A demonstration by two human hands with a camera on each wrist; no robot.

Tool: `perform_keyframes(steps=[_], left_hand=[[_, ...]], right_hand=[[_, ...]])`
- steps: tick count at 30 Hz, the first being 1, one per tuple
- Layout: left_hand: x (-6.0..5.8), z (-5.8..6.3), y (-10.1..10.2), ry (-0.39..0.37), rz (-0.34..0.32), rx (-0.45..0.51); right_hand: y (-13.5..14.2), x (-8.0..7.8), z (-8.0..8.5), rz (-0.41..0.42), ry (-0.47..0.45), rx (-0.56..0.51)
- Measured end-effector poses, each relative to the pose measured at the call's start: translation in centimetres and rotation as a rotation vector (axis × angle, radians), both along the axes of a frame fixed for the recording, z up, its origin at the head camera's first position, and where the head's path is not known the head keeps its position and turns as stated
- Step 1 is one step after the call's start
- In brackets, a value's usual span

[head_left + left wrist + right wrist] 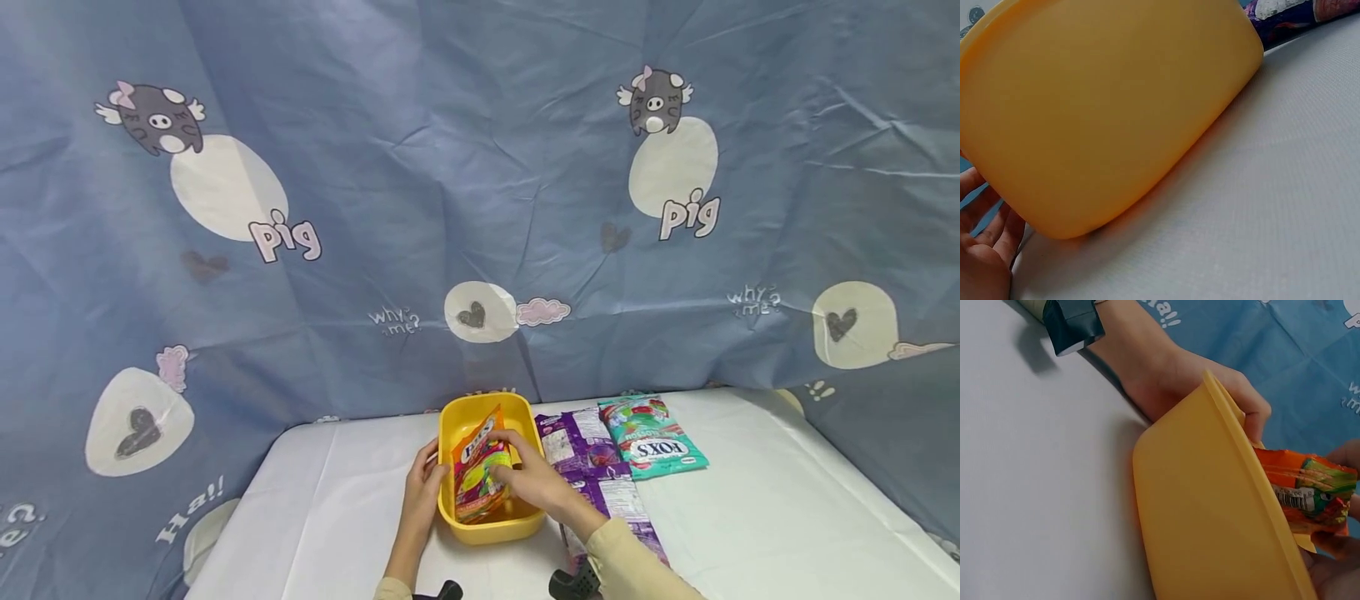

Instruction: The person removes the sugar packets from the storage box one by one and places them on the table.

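A yellow plastic container [491, 533] sits on the white-covered table. My left hand [424, 487] holds its left side, with the thumb at the rim and the fingers along the outer wall. In the left wrist view, part of the left hand [988, 234] shows beside the container's wall [1116, 119]. My right hand [528, 475] reaches over the container and grips an orange candy bag [472, 483], which stands tilted inside it. The right wrist view shows the orange bag's barcode side [1304, 494] between the right hand's fingers, partly hidden by the container's rim [1254, 462].
Right of the container lie purple candy bags [573, 442], partly under my right forearm in the head view. Beyond them lies a teal Fox's candy bag [651, 437]. A blue pig-print curtain [480, 208] hangs behind the white table [750, 492].
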State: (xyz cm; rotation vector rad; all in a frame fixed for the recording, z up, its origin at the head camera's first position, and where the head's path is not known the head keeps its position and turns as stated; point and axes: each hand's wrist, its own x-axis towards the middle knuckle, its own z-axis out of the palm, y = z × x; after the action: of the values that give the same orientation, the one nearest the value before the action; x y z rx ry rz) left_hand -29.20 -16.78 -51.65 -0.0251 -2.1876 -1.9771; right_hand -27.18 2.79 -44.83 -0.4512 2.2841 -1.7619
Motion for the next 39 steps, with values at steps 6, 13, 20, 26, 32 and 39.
perform_keyframes(steps=[6,13,20,26,32,39], left_hand=[[-0.3,-0.1,0.3,-0.022,-0.001,-0.002],[0.2,-0.2,0.6,-0.003,0.001,-0.002],[-0.1,0.2,0.9,0.002,0.013,0.003],[-0.3,0.3,0.6,-0.027,0.012,0.013],[0.0,0.1,0.3,-0.04,0.001,0.017],[0.1,0.3,0.3,-0.035,0.015,0.018]], right_hand=[[0.0,-0.1,-0.6,-0.072,0.016,-0.01],[-0.1,0.5,-0.9,-0.125,0.063,-0.005],[0.1,1.9,2.0,-0.118,0.096,-0.035],[0.0,0.9,1.1,-0.113,0.108,-0.071],[0.0,0.1,-0.8,-0.139,0.101,-0.076],[0.0,0.2,-0.7,-0.168,0.096,-0.106]])
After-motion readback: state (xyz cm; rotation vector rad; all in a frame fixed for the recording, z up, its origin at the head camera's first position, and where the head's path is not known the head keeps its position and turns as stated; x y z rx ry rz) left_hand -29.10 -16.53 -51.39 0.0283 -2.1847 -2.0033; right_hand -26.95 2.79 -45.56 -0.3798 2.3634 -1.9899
